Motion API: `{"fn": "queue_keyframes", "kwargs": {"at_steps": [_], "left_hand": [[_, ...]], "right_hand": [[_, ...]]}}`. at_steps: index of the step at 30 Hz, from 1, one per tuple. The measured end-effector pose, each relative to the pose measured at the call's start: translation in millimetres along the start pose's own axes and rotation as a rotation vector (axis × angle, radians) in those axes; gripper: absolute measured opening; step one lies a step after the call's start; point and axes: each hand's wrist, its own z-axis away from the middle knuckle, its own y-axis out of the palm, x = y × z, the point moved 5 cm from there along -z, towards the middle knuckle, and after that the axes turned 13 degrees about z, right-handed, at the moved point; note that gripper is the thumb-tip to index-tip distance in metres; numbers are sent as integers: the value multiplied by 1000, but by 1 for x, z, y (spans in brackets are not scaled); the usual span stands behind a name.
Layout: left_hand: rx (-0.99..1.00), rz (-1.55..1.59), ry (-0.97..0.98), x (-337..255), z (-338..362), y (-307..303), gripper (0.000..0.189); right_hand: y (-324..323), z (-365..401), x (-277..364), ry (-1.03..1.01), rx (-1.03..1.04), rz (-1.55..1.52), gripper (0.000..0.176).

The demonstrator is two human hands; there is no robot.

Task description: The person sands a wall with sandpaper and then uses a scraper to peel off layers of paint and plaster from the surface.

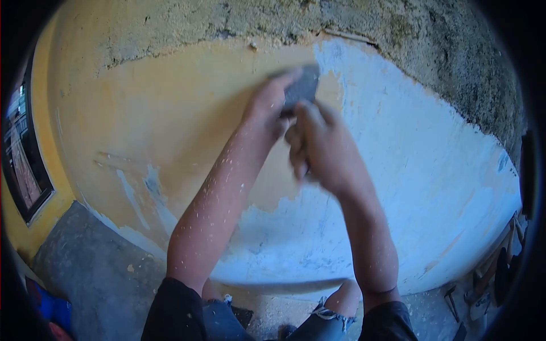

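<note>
A grey flat-bladed scraper (303, 85) lies against the wall (187, 108), right where yellow paint meets bare white. My right hand (318, 142) is closed around its handle, below the blade. Higher and to the left, my left hand (266, 102) grips the blade's side, fingers pressed on it. Both hands and the blade are a little blurred, and part of the handle is hidden by my fingers. Pale paint flecks speckle my left forearm. Right of the blade the wall is white, with a ragged strip of yellow paint next to it.
Rough, bare masonry (409, 34) runs along the wall's top and right. A dark-framed window (25, 142) is at left. A hammer-like tool (452, 304) and other items stand at lower right; a blue object (51, 304) lies on the grey floor (102, 267) at lower left.
</note>
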Motion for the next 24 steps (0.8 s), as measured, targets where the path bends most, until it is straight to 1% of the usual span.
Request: {"fn": "queue_keyframes", "kwargs": {"at_steps": [2,3,4,6,8,10,12,13,14,15,16,17,18,20,21,22,23,24], "left_hand": [[-179,-138,289,-15,11,10,36],[-207,-106,291,-6,8,8,35],[-214,-104,344,-1,11,9,35],[-221,-111,351,2,0,8,36],[-203,-137,363,-11,-17,11,36],[-188,-161,367,-21,-17,22,36],[-201,-168,364,-27,-12,28,36],[-200,-152,404,-17,-9,21,36],[-195,-156,404,-6,-8,16,36],[-208,-142,421,2,-6,12,35],[-223,-125,433,7,-7,9,35],[-216,-141,488,1,-17,9,33],[-217,-138,484,-9,-23,12,33],[-199,-136,412,-27,-23,24,31],[-234,-148,341,-25,-13,28,40],[-229,-150,337,-15,-10,27,40],[-156,-170,510,-5,-7,25,49],[-80,-188,686,17,-7,14,59]], "right_hand": [[-2,-12,-10,-56,-12,-56,29],[-3,-5,-14,-52,-5,-61,29],[-5,-3,-14,-69,-1,-60,29],[-11,-3,-20,1,-23,-4,29],[-17,-16,-16,-15,-50,-9,29],[-24,-33,-3,-91,21,-93,28],[-24,-26,-3,-82,-5,-127,29],[-22,-13,-9,-52,19,-103,29],[-22,-6,-12,-27,40,-80,29],[-22,-9,-13,-36,37,-81,29],[-22,-12,-18,-29,21,-50,29],[-23,-15,-21,-19,6,-15,30],[-24,-20,-16,-15,5,-14,30],[-28,-32,2,-79,2,-81,30],[-30,-30,0,-100,13,-34,30],[-31,-25,-6,-100,6,-36,30],[-30,-15,-21,-98,-40,26,33],[-26,-2,-42,-100,-84,89,40]]}}
